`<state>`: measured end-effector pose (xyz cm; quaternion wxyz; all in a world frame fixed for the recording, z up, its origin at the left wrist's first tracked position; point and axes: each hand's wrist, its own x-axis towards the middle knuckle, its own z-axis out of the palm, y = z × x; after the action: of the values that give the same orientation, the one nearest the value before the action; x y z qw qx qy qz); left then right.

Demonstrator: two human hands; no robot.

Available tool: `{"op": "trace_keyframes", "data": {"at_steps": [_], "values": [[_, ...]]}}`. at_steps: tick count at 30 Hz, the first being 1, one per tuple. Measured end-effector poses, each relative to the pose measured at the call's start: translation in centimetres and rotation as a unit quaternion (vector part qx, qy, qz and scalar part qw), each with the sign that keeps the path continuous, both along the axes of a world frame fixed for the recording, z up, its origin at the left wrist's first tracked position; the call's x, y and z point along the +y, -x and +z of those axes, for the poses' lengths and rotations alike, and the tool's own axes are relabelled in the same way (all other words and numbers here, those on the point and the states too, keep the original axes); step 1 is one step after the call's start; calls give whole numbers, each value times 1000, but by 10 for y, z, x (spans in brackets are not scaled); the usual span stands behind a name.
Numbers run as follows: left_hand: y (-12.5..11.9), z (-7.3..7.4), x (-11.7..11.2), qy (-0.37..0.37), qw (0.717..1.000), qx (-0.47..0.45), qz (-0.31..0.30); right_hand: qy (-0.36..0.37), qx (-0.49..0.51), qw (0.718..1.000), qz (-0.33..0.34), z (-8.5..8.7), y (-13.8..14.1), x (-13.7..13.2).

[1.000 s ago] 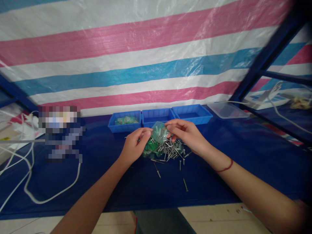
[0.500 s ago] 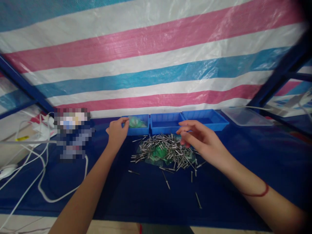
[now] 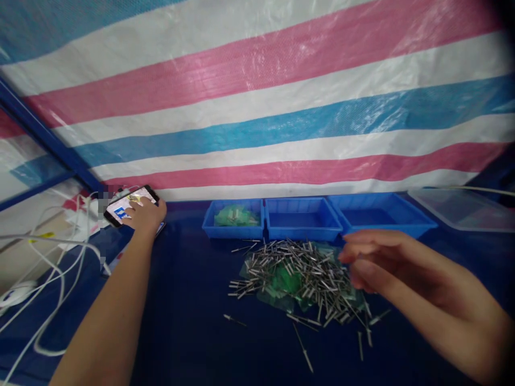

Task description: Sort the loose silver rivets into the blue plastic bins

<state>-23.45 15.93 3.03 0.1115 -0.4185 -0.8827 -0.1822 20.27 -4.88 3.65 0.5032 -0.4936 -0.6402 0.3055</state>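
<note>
My left hand [image 3: 147, 214] reaches to the far left, its fingers spread over the lit screen of a smartphone [image 3: 116, 212]. At the right, my right hand [image 3: 396, 273] hovers beside a heap of blind rivets [image 3: 298, 252], fingers loosely curled and apart, with nothing visible between them. Green plastic bags [image 3: 286, 280] lie among the rivets. Behind the heap, three blue bins stand in a row. The left bin [image 3: 233, 232] contains a greenish bag [image 3: 236, 214], while nothing shows inside the middle bin [image 3: 303, 230] or the right bin [image 3: 382, 217].
Several loose rivets, one long one [image 3: 303, 351] among them, lie in front of the heap on the dark blue tabletop [image 3: 189, 321]. White cables [image 3: 60, 279] tangle at the left. A clear plastic lid [image 3: 462, 212] lies far right. A striped sheet [image 3: 257, 123] hangs behind.
My left hand has moved from the left bin leftward onto the smartphone. The view has swung left and closer, so the bins and rivets appear farther right. My right hand stays near the heap.
</note>
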Motion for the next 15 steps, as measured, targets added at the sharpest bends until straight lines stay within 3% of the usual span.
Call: {"op": "trace_keyframes", "data": {"at_steps": [7,15], "values": [[19,-10,27,17,998,-50,36,53,-61,996,-48,-14,-8,-7],[20,-6,19,0,998,-63,19,1,-134,989,-56,-23,-11,-7]]}}
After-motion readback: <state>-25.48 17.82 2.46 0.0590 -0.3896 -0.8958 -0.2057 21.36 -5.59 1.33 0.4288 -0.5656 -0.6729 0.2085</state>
